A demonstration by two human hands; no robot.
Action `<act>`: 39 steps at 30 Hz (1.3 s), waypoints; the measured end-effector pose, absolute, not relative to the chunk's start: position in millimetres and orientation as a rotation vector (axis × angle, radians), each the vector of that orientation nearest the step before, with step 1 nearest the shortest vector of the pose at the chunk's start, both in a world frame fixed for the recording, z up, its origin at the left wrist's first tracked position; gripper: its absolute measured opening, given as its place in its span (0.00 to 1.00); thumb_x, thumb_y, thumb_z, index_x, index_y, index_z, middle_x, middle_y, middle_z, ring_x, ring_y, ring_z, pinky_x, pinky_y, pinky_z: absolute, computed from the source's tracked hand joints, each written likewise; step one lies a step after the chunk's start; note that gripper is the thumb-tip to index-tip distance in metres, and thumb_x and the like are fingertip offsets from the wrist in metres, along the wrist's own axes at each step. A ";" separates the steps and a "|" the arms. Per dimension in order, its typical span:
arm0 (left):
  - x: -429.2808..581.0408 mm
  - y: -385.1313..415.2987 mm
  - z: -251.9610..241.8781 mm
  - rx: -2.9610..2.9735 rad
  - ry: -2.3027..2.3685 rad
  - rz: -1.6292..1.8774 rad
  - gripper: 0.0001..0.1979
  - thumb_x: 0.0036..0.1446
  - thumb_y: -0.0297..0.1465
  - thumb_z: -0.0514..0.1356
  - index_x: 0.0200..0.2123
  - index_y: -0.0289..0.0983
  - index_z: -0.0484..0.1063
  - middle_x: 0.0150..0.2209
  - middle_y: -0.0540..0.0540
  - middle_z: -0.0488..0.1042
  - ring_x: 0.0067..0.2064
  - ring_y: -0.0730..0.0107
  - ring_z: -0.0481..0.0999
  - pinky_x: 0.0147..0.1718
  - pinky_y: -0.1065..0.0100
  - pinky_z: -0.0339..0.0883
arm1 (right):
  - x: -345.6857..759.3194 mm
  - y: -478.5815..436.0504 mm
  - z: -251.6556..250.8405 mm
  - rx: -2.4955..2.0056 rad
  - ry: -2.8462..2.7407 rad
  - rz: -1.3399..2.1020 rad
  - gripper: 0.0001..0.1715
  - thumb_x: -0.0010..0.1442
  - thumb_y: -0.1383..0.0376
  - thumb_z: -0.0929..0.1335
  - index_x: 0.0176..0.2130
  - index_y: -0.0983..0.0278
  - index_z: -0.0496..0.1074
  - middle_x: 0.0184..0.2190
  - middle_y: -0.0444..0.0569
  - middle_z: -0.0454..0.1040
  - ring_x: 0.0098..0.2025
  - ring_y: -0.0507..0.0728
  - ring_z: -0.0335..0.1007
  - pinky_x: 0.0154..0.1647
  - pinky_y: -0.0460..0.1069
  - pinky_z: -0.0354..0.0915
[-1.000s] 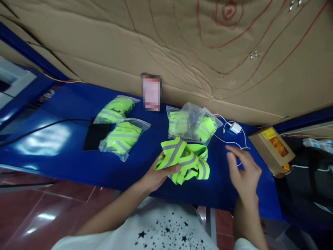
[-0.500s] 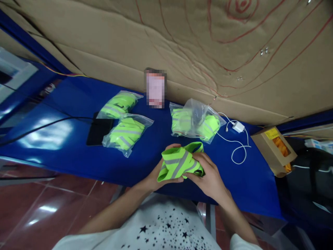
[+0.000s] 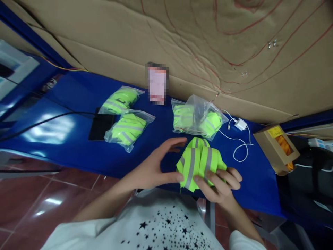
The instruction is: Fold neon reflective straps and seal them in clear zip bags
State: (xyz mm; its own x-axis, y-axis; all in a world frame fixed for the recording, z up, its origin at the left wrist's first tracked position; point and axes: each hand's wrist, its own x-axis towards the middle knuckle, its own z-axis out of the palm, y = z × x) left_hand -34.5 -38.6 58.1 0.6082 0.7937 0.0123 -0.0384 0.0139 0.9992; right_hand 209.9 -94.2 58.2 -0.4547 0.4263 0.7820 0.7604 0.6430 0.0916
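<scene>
A fluorescent yellow-green reflective vest (image 3: 200,163) with grey stripes is folded into a loose bundle above the front part of the blue table. My right hand (image 3: 221,184) grips the bundle from its right and near side, fingers bent over it. On the other side, my left hand (image 3: 158,165) is open, its fingers apart and curved; the thumb tip meets the bundle's lower left edge. Just beyond lie a clear bag with a folded yellow-green vest (image 3: 183,116) and another bagged vest (image 3: 211,123), partly under loose clear plastic (image 3: 196,107).
Two more bagged vests (image 3: 121,100) (image 3: 128,128) lie left, beside a flat black object (image 3: 101,126) with a black cable. A phone-like object (image 3: 157,85), blurred out, leans on the cardboard wall (image 3: 104,45). Rightward are a white charger (image 3: 240,124) with cable and a cardboard box (image 3: 275,149).
The vest bundle has turned and shifted right, its stripes now running nearly upright. My left hand has loosened and opened; my right hand has rolled, showing the backs of its fingers.
</scene>
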 end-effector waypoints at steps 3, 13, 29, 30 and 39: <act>-5.9 -39.6 60.3 1.219 0.633 0.582 0.44 0.49 0.37 0.77 0.65 0.49 0.61 0.56 0.45 0.74 0.54 0.57 0.77 0.51 0.58 0.74 | 208.5 -93.0 49.6 -0.911 -2.101 -0.590 0.04 0.65 0.65 0.72 0.38 0.54 0.79 0.39 0.48 0.68 0.41 0.57 0.59 0.42 0.54 0.56; -2.0 -42.6 25.4 1.514 0.899 0.973 0.23 0.59 0.27 0.68 0.55 0.43 0.66 0.51 0.45 0.78 0.50 0.64 0.80 0.47 0.65 0.75 | 232.3 -108.3 39.2 -0.894 -2.321 -0.046 0.25 0.62 0.72 0.72 0.57 0.57 0.74 0.55 0.49 0.74 0.56 0.59 0.71 0.61 0.60 0.70; 0.8 -56.4 17.7 1.852 0.841 1.154 0.38 0.56 0.23 0.69 0.65 0.49 0.60 0.65 0.40 0.66 0.66 0.53 0.71 0.61 0.51 0.73 | 223.3 -85.5 72.7 -1.006 -2.301 0.057 0.20 0.63 0.77 0.71 0.53 0.64 0.76 0.48 0.52 0.79 0.54 0.61 0.73 0.53 0.58 0.71; -1.4 -56.1 18.6 1.782 0.820 1.133 0.42 0.55 0.26 0.71 0.68 0.51 0.57 0.69 0.38 0.60 0.67 0.50 0.68 0.62 0.48 0.71 | 222.5 -86.8 72.4 -0.971 -2.300 -0.026 0.18 0.63 0.76 0.72 0.51 0.64 0.77 0.46 0.51 0.80 0.53 0.61 0.74 0.53 0.58 0.71; -34.2 -57.6 42.5 1.244 0.643 0.607 0.47 0.53 0.45 0.74 0.71 0.51 0.56 0.72 0.38 0.58 0.70 0.44 0.63 0.66 0.44 0.63 | 225.9 -95.3 68.9 -0.853 -2.255 -0.473 0.08 0.63 0.69 0.72 0.37 0.54 0.81 0.42 0.44 0.81 0.49 0.57 0.72 0.56 0.57 0.69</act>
